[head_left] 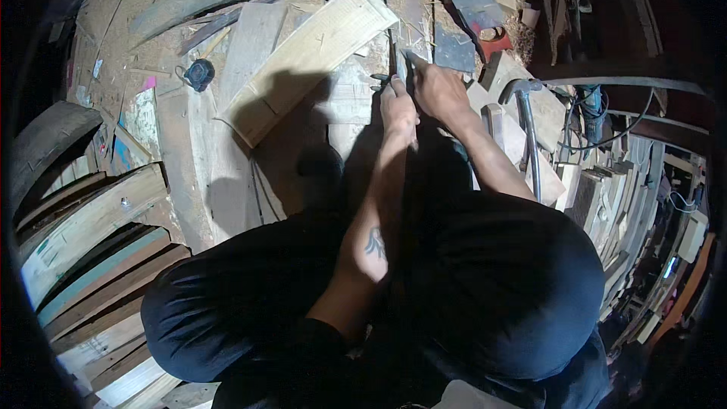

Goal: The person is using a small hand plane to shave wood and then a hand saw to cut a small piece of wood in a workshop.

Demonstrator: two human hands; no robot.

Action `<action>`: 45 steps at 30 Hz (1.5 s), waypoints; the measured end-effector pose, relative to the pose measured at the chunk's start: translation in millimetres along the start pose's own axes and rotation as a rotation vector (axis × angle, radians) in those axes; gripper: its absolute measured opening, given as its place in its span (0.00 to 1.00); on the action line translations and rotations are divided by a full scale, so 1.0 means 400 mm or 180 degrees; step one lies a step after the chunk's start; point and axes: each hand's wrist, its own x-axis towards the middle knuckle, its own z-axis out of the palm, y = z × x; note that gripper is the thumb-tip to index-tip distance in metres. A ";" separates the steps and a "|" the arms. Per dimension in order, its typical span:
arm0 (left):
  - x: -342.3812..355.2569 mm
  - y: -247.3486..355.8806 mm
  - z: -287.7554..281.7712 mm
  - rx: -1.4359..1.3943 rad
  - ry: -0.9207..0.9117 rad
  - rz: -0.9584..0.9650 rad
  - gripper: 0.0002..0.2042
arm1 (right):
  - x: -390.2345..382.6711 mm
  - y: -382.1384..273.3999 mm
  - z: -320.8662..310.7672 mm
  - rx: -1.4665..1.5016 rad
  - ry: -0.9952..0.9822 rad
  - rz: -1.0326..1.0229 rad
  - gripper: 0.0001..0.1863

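In the middle of the work area, my two hands are close together over a narrow, pale strip [402, 47] that looks like wood. My left hand [398, 110] is closed, and a small dark pointed piece [380, 77] sticks out beside its fingertips. Just right of it is my right hand [441, 93], its fingers curled, with the index finger and thumb near the strip. What each hand grips is mostly hidden by the fingers and by shadow. Left of my hands, a wide pale plank [326, 53] lies slanted across other boards.
A black tape measure [199, 74] lies at the left. Beyond my right hand is a handsaw [466, 0] with a red handle. A claw hammer [528, 117] leans at the right, near a corded power tool [594, 113]. Stacked boards [106, 273] flank both sides.
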 end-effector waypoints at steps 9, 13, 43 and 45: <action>0.018 -0.020 -0.011 -0.0609 -0.0160 0.0011 0.22 | 0.063 0.015 -0.015 0.0285 0.0035 -0.0107 0.22; 0.069 -0.079 0.006 0.0039 0.0362 0.0672 0.25 | -0.029 -0.002 -0.015 0.0272 0.0095 -0.0416 0.22; 0.060 -0.054 0.013 0.0399 0.0303 0.0519 0.28 | 0.006 -0.037 0.004 0.1147 0.0198 0.0172 0.21; 0.056 -0.101 0.009 0.0320 0.0389 0.0756 0.25 | 0.054 -0.004 0.024 0.1112 0.0193 0.0365 0.22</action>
